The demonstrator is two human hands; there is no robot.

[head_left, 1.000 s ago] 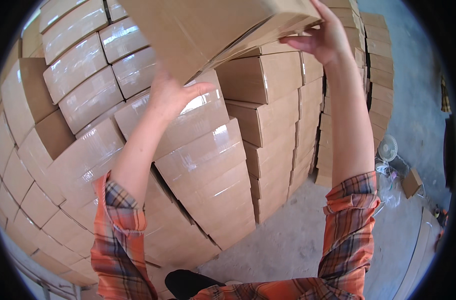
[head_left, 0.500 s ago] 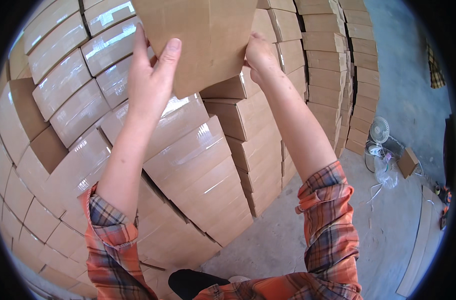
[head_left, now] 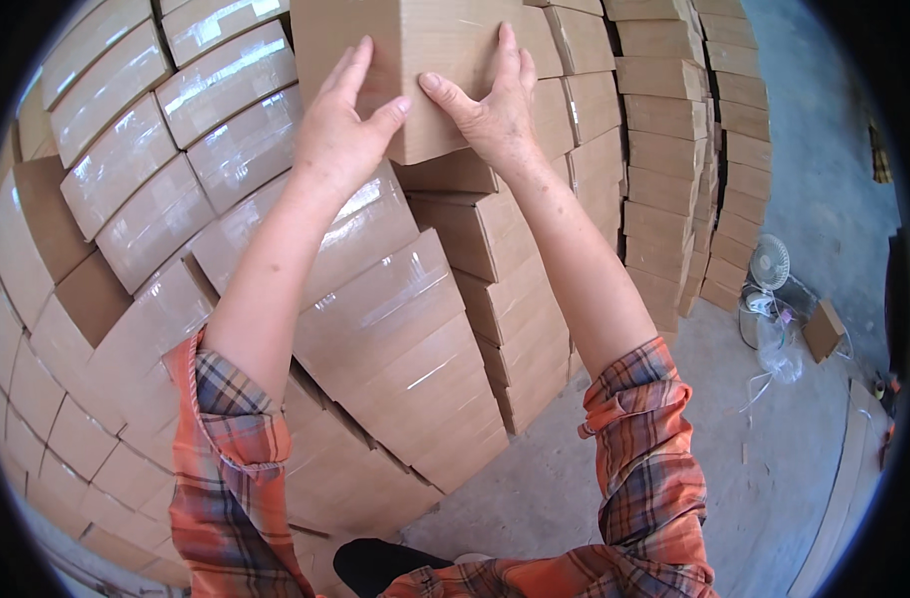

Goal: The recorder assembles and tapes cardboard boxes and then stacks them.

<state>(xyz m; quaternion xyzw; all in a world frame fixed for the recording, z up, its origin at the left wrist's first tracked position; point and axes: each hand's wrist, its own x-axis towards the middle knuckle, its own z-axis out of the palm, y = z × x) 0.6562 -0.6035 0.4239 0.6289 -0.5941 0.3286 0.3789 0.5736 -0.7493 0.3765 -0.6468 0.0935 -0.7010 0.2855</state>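
A brown cardboard box [head_left: 440, 135] stands at the top of the view with one corner edge toward me, over the stacked cartons. My left hand [head_left: 340, 140] lies against its left face, fingers stretched and thumb apart, near the corner. My right hand [head_left: 497, 115] rests against the right face with its fingers spread and its thumb close to the same corner. Neither hand wraps round the box. Its upper part is cut off by the frame's edge, and I cannot tell exactly what its underside rests on.
Taped cartons [head_left: 385, 319] are piled high in front and to the left. Taller carton columns [head_left: 664, 149] stand at the right. On the concrete floor [head_left: 575, 498] are a fan [head_left: 770, 261], a plastic bag [head_left: 779, 349], a small box [head_left: 824, 331] and a flat cardboard strip [head_left: 839, 498].
The box has turned, so a corner edge now faces me. Both hands have shifted from gripping its sides to lying against its two near faces; my right hand has moved inward.
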